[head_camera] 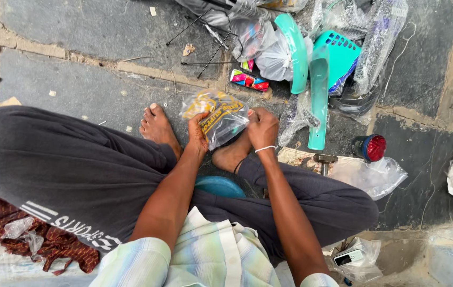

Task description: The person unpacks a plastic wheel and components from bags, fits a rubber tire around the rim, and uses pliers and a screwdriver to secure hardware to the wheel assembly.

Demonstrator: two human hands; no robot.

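step: opening packet – 2 hands | left hand (197, 134) and right hand (262, 127) pinch clear plastic packet (221, 117) | contents probably small parts | next: firm opposed pull – steady grip

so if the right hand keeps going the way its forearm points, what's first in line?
Probably the teal plastic fender lying just beyond the right hand, which grips the clear plastic bag; depth is unclear from this view.

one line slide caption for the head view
Seated on stone paving, both hands, left hand and right hand, grip a clear plastic bag near teal plastic parts.
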